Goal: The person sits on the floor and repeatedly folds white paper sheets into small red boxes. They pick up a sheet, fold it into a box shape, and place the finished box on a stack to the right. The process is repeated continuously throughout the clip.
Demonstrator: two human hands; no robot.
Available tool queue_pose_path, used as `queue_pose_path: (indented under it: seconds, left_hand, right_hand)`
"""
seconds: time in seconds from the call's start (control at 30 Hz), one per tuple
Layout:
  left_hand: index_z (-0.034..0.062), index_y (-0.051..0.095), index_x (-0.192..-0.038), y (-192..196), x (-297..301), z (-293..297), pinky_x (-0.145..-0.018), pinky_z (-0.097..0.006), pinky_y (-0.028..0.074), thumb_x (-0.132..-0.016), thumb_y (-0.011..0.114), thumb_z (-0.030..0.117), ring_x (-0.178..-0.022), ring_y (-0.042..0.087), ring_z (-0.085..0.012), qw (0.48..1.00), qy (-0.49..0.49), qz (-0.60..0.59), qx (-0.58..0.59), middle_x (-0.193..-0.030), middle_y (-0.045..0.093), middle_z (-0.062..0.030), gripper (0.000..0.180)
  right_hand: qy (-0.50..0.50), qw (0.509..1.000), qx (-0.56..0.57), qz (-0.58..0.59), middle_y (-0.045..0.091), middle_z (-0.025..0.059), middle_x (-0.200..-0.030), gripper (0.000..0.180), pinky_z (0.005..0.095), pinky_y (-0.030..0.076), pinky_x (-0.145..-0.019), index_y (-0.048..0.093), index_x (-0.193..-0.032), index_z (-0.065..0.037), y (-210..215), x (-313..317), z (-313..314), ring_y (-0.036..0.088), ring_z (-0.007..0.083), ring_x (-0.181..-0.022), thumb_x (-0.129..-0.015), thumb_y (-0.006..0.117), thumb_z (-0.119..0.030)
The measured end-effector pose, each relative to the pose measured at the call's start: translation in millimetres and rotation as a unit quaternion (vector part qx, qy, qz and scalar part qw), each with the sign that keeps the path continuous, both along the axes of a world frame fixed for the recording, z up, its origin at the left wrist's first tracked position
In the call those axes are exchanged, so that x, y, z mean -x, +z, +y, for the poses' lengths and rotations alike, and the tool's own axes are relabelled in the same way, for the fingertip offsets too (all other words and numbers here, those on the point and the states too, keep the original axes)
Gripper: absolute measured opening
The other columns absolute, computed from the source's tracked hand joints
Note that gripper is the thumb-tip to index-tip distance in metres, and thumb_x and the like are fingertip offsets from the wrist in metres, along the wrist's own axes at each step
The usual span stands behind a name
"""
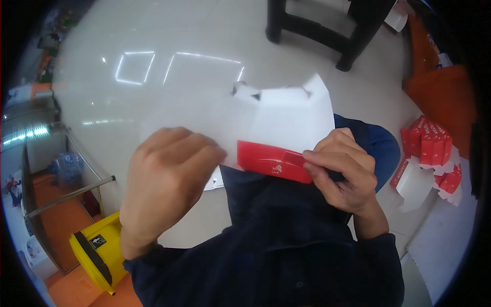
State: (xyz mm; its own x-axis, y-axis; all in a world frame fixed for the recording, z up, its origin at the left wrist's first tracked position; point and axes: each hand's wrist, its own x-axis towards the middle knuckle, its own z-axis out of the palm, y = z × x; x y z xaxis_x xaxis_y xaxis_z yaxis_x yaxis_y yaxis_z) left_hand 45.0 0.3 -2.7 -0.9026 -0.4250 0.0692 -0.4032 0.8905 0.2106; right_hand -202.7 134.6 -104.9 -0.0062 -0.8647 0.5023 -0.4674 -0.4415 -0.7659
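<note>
I hold a flat white cardboard box blank (286,115) with a red folded edge (271,161) in front of my body. My left hand (166,181) grips its left side, fingers curled over the card. My right hand (342,171) pinches the red flap at its right end, thumb on top. The blank's upper tabs point away from me. My dark blue clothing lies below the card.
A pile of red and white folded boxes (432,158) lies on the floor at the right. A yellow bin (97,253) stands lower left beside a metal rail (71,194). Black furniture legs (317,30) stand at the top. An orange surface (440,92) is at the right.
</note>
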Motion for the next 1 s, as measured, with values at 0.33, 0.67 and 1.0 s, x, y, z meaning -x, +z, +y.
queue_pose_path:
  seconds: [0.33, 0.67, 1.0]
  left_hand:
    - [0.0045, 0.066, -0.083, -21, 21, 3, -0.061, -0.035, 0.054, -0.07, 0.076, -0.002, -0.069, 0.066, -0.0243, 0.999, 0.017, 0.044, 0.025, -0.079, 0.068, -0.008, 0.018]
    - [-0.0016, 0.068, -0.103, -18, 42, 12, -0.069, -0.037, 0.057, -0.072, 0.076, 0.002, -0.083, 0.068, -0.0289, 0.988, -0.119, -0.028, -0.096, -0.094, 0.069, -0.0126, 0.032]
    - [-0.0104, 0.058, -0.126, -52, 67, 15, -0.095, -0.044, 0.054, -0.069, 0.079, 0.005, -0.107, 0.066, -0.0392, 0.991, -0.115, 0.071, -0.015, -0.124, 0.063, -0.0245, 0.062]
  right_hand:
    - [-0.027, 0.999, -0.01, -0.017, 0.069, 0.0099, -0.08, 0.035, 0.0335, 0.043, -0.073, 0.07, -0.107, 0.001, 1, -19, 3, 0.066, 0.0218, -0.073, -0.074, 0.075, 0.012]
    - [0.076, 0.988, -0.081, -0.111, 0.073, 0.0121, -0.087, 0.025, 0.0331, 0.049, -0.076, 0.074, -0.104, -0.002, 0, -5, -6, 0.069, 0.0235, -0.077, -0.08, 0.072, 0.007]
    - [-0.005, 0.994, -0.074, -0.078, 0.07, 0.012, -0.102, 0.024, 0.0426, 0.044, -0.096, 0.074, -0.106, -0.002, 3, 15, -2, 0.067, 0.0258, -0.092, -0.086, 0.079, -0.014]
